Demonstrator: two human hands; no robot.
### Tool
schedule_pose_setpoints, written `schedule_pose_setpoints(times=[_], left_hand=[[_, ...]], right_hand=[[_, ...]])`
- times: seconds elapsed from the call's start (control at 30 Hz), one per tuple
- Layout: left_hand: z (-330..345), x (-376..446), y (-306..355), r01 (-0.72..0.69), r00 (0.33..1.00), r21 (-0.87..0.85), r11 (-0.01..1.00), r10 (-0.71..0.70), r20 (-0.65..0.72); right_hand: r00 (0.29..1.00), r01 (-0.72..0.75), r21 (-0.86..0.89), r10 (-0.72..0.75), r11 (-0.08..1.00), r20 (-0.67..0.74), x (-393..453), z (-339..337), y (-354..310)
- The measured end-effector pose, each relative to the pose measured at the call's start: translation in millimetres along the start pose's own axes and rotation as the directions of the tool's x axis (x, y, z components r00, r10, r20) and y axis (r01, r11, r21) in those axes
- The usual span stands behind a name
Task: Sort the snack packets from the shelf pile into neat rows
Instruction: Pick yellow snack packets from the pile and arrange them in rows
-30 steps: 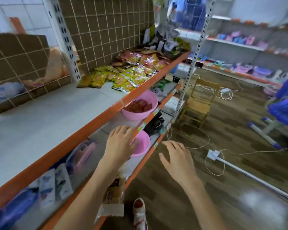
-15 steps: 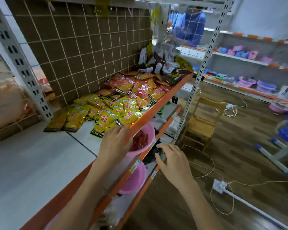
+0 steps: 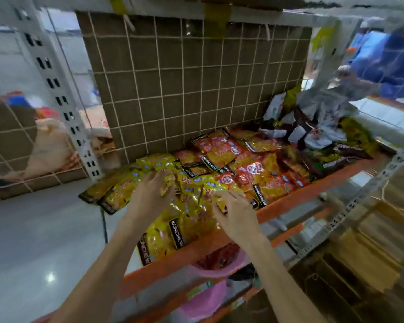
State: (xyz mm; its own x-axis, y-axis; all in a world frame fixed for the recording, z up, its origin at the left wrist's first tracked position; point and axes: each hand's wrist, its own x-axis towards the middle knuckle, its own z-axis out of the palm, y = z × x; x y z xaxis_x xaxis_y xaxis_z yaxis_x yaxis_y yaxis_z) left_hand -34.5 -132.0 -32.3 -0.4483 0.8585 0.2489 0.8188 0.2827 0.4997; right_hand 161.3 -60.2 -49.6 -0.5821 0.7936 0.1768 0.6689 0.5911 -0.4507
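Below the orange shelf edge (image 3: 289,201), a round pink plastic bowl (image 3: 219,269) holds something dark red. On the shelf, the left hand (image 3: 149,194) and right hand (image 3: 236,215) rest curled on glossy, crinkled yellow packets (image 3: 163,236); whether either grips one, I cannot tell. Farther back lie red packets (image 3: 250,169), then a loose pile of grey and dark wrappers (image 3: 313,122) before the brown grid panel (image 3: 184,85).

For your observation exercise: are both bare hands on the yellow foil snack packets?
Yes: the left hand and right hand both rest on the yellow foil snack packets.
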Motion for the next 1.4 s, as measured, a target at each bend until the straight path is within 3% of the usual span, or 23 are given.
schedule_pose_setpoints(times=[0.2, 0.37, 0.53, 0.77, 0.83, 1.0, 1.1, 1.27, 1.4], left_hand=[[3, 24, 9, 0.193, 0.981, 0.059, 0.979, -0.191, -0.047], [20, 39, 10, 0.397, 0.918, 0.186, 0.899, -0.393, -0.062], [37, 56, 2, 0.536, 0.841, 0.173, 0.826, -0.540, -0.026], [40, 74, 7, 0.611, 0.780, 0.174, 0.772, -0.625, 0.033], [42, 76, 2, 0.591, 0.796, 0.149, 0.793, -0.603, 0.057], [41, 79, -3, 0.524, 0.851, -0.034, 0.851, -0.521, 0.074], [34, 77, 0, 0.446, 0.892, -0.167, 0.879, -0.451, 0.009], [16, 71, -1, 0.339, 0.906, -0.333, 0.880, -0.401, -0.138], [6, 62, 0, 0.276, 0.904, -0.504, 0.818, -0.399, -0.154]], right_hand=[[0.981, 0.121, -0.130, -0.098, 0.984, 0.166, 69, 1, 29], [0.955, 0.153, -0.298, -0.064, 0.942, 0.289, 96, -1, 22], [0.919, 0.139, -0.294, -0.013, 0.946, 0.393, 109, 0, 5], [0.887, -0.101, 0.004, 0.089, 0.995, 0.454, 121, 6, 21], [0.887, -0.160, 0.146, 0.078, 0.976, 0.454, 121, 2, 24], [0.910, -0.310, 0.495, 0.103, 0.812, 0.401, 127, -6, 26], [0.917, -0.363, 0.656, 0.126, 0.662, 0.379, 131, -15, 27], [0.935, -0.355, 0.747, 0.197, 0.562, 0.296, 135, -20, 25], [0.948, -0.290, 0.824, 0.260, 0.487, 0.180, 143, -22, 19]])
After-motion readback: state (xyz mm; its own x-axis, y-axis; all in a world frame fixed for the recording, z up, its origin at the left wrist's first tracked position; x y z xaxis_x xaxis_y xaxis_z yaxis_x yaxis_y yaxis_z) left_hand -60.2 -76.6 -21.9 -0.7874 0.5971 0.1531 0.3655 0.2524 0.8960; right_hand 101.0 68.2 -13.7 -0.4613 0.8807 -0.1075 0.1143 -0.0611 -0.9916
